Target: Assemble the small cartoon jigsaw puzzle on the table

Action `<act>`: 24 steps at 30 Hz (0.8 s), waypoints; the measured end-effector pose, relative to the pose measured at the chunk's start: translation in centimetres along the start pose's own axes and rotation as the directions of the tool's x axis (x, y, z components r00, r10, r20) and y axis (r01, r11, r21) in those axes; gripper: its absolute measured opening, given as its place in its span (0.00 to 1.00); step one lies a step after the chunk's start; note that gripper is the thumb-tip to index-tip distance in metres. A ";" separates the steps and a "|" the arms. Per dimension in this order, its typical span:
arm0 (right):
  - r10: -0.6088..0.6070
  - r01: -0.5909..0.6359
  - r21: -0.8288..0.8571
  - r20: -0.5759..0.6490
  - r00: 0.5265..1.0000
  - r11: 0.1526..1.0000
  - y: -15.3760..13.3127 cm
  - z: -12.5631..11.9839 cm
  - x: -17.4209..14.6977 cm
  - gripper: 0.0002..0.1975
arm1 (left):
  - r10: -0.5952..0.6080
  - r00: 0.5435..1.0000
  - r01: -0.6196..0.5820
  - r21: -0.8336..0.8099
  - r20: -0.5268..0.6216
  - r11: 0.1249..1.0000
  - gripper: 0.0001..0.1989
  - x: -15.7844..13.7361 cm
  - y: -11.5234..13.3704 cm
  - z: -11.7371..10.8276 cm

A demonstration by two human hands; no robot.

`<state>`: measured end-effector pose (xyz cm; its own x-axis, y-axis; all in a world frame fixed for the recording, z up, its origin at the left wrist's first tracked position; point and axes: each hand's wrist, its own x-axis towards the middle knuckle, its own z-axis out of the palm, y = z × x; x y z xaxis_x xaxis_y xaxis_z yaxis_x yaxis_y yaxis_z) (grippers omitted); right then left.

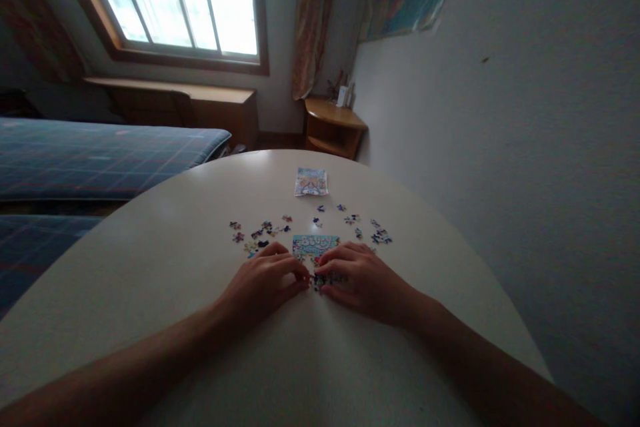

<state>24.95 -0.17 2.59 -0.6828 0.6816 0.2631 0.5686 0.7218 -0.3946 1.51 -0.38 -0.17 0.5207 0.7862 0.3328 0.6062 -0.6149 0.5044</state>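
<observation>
A partly joined jigsaw puzzle [315, 244] with a light blue lettered top lies on the white round table in front of me. At its lower left edge, my left hand [270, 278] has thumb and index finger closed together on a small puzzle piece. My right hand [359, 278] covers the puzzle's right side, its fingers and thumb bent around the dark joined pieces [330, 276]. Both palms hide much of the lower part. Loose puzzle pieces [263, 243] lie just beyond my left hand, and more pieces [381, 237] beyond my right.
A printed picture sheet or packet [311, 182] lies farther back on the table [240, 180]. Several single pieces [341, 207] are scattered between it and my hands. A plaid bed [100, 153] stands left, a corner shelf [334, 113] behind, and a wall [500, 147] at right.
</observation>
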 end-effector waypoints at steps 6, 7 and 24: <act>0.013 -0.013 -0.005 0.015 1.000 1.000 -0.1 0.0 0.0 0.11 | 0.051 0.998 -0.050 0.020 -0.029 0.999 0.03 0.1 -0.2 0.1; 0.014 -0.014 -0.003 0.016 1.000 1.000 -0.1 0.0 0.0 0.11 | 0.060 0.998 -0.059 0.022 -0.034 0.998 0.03 0.1 -0.3 0.1; -0.008 0.008 0.010 0.007 1.000 1.000 0.0 -0.1 -0.1 0.11 | 0.233 0.972 -0.228 0.094 -0.043 0.969 0.04 0.2 -0.4 0.2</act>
<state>25.04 -0.25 2.66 -0.6908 0.6747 0.2600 0.5584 0.7262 -0.4009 1.51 0.01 -0.42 0.6211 0.6232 0.4752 0.5253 -0.7810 0.3378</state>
